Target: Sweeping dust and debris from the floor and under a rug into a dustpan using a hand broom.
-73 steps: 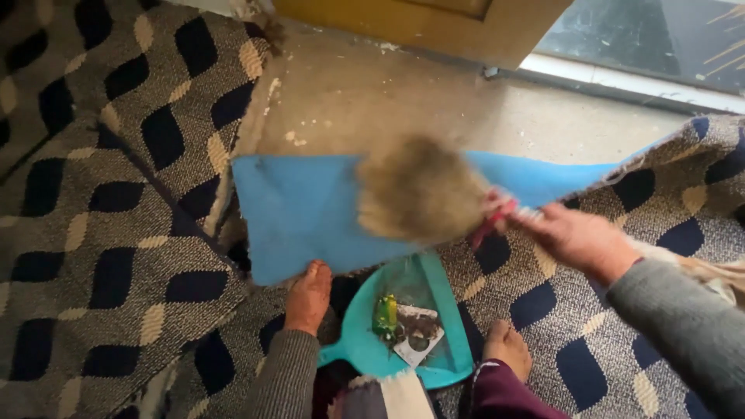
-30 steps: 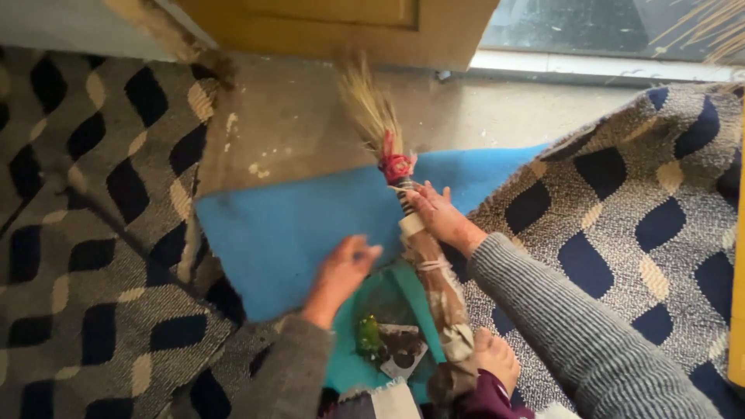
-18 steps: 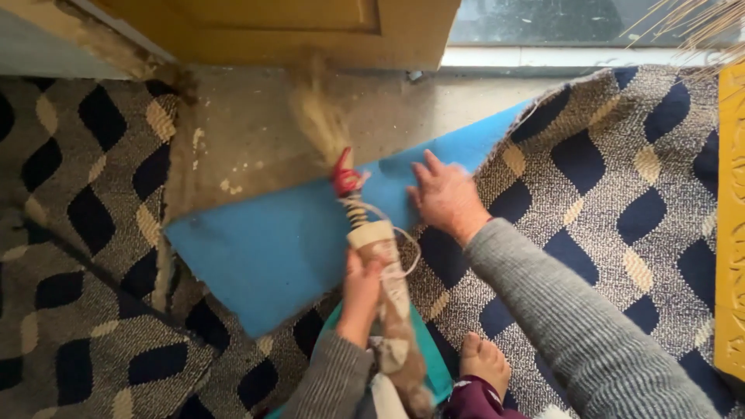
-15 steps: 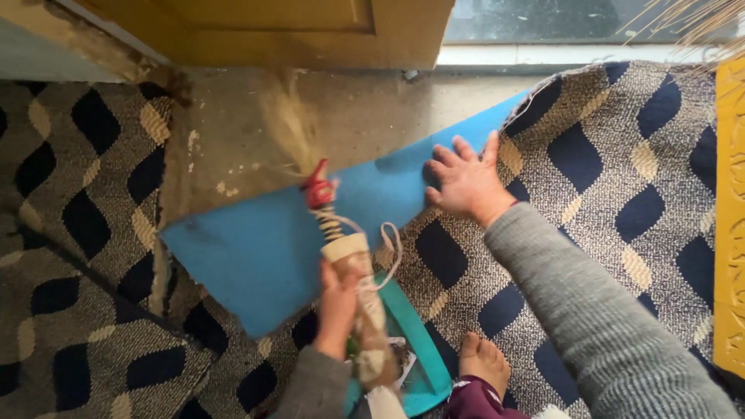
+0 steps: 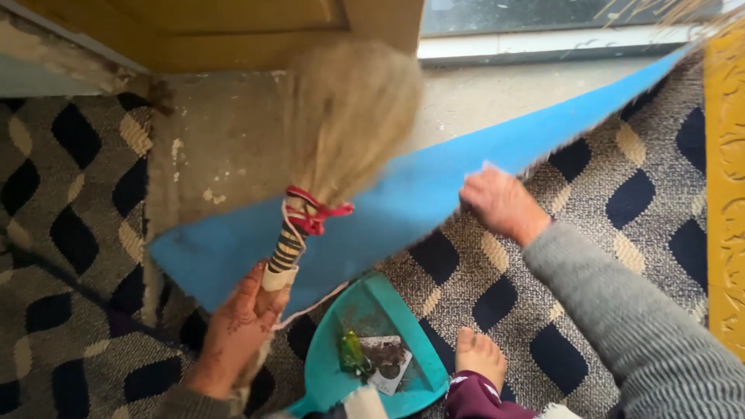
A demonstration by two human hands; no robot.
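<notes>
Gripping the broom (image 5: 326,147) by its handle, the left hand (image 5: 240,326) points the bristles (blurred) at bare floor (image 5: 225,140). The right hand (image 5: 500,203) pinches the carpet (image 5: 481,159) edge, blue underside up.

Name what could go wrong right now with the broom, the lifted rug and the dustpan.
The right hand holds up the folded rug by its edge; if the grip slips, the flap may drop onto the bare floor and cover the grit there.

The broom in the left hand is blurred mid-swing, so dust could scatter onto the rug's blue backing.

The loaded teal dustpan sits beside a bare foot; a nudge might spill it.
</notes>
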